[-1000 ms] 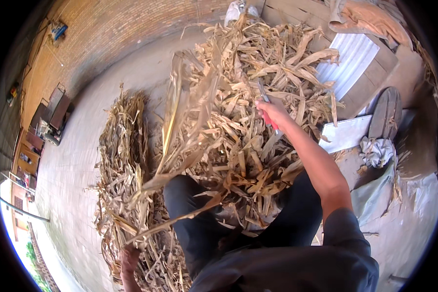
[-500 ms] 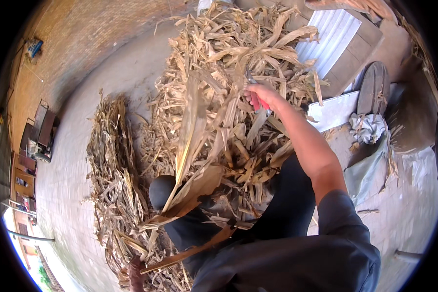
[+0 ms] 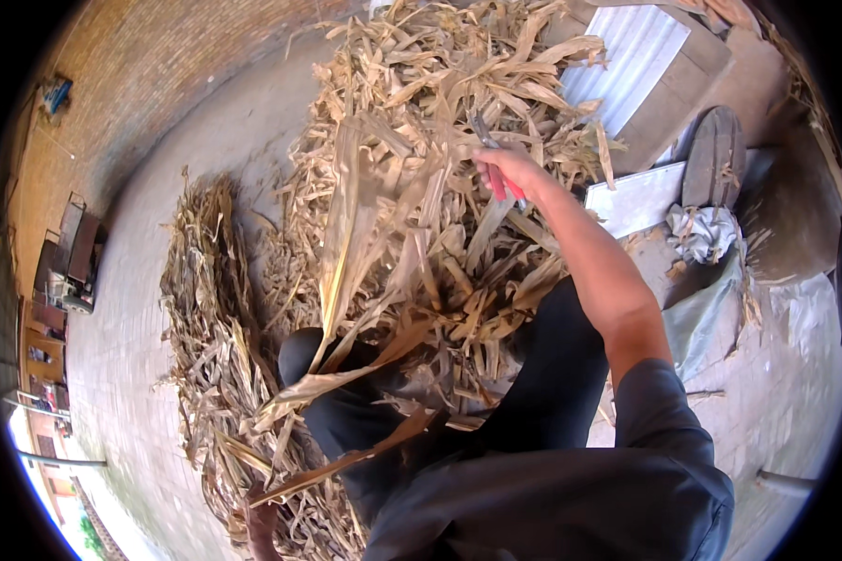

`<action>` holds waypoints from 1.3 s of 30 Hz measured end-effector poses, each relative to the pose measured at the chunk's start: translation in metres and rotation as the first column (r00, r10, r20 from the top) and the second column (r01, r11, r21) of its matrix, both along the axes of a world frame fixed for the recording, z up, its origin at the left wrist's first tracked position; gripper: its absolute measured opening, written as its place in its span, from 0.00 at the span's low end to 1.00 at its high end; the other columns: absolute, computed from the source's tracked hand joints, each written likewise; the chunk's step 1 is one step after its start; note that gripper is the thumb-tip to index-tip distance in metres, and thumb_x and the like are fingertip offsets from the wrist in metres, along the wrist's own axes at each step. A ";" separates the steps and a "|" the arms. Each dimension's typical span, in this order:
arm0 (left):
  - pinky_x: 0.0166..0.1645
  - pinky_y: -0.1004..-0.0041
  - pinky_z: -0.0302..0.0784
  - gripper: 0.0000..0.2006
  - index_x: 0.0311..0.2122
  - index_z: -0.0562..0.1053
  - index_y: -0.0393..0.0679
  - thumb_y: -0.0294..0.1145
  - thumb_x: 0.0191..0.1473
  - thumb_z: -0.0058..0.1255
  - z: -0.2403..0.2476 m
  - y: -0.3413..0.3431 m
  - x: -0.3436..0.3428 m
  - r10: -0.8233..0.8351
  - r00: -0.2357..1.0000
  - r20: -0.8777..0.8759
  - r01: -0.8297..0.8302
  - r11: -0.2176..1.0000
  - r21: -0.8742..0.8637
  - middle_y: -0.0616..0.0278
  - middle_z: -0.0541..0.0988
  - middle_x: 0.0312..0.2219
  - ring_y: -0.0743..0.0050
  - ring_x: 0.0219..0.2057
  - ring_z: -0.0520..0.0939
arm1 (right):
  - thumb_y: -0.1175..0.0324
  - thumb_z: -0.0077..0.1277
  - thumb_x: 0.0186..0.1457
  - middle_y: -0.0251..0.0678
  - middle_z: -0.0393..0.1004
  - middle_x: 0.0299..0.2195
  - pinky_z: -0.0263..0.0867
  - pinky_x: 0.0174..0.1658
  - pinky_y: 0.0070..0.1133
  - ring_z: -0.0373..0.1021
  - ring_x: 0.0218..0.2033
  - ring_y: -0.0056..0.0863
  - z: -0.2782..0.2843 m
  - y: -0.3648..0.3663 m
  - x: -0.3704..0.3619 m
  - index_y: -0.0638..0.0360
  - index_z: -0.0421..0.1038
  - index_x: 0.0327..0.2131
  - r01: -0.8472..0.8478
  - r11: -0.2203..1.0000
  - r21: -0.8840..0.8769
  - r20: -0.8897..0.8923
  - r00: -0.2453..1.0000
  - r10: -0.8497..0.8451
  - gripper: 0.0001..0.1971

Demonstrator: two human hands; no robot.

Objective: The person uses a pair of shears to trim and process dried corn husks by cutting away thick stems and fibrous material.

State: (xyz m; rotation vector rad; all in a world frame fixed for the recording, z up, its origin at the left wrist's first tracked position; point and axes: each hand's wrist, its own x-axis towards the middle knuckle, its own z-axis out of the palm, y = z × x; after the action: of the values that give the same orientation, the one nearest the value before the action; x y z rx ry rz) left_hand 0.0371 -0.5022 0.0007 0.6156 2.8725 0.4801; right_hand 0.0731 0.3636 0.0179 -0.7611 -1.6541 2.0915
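Note:
My right hand [image 3: 507,171] reaches out over a big heap of dry corn stalks and husks [image 3: 421,168] and grips a red-handled cutting tool [image 3: 496,178] whose metal tip points up into the heap. A long dry stalk with broad leaves [image 3: 346,280] rises from my lap across my dark trousers [image 3: 346,411]. Only part of my left hand [image 3: 262,533] shows at the bottom edge, low beside the left pile; what it holds is hidden.
A second, flatter pile of stalks [image 3: 210,309] lies on the paved ground at left. At right are a corrugated metal sheet [image 3: 627,56], a flat white board [image 3: 638,198], a dark round object [image 3: 714,154], crumpled cloth [image 3: 704,232] and a grey sack [image 3: 706,313]. A brick wall [image 3: 140,84] stands behind.
My right hand with the red-handled tool has moved further up and out over the heap. The long stalk in my lap has shifted, and the view has tilted.

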 end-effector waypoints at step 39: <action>0.31 0.50 0.64 0.07 0.28 0.65 0.37 0.26 0.56 0.48 0.010 0.039 -0.006 -0.040 0.996 -0.084 0.030 0.993 -0.116 0.43 0.70 0.23 0.35 0.27 0.72 | 0.65 0.57 0.63 0.34 0.78 0.34 0.77 0.42 0.26 0.76 0.35 0.25 0.029 -0.036 0.020 0.62 0.76 0.45 -0.123 0.989 0.078 -0.133 0.982 0.132 0.12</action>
State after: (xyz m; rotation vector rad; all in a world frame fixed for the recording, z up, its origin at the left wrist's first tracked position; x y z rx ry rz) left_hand 0.0311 -0.4628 0.0106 0.6814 2.9388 0.2881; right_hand 0.0928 0.3278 0.0464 -0.4881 -1.7297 2.1075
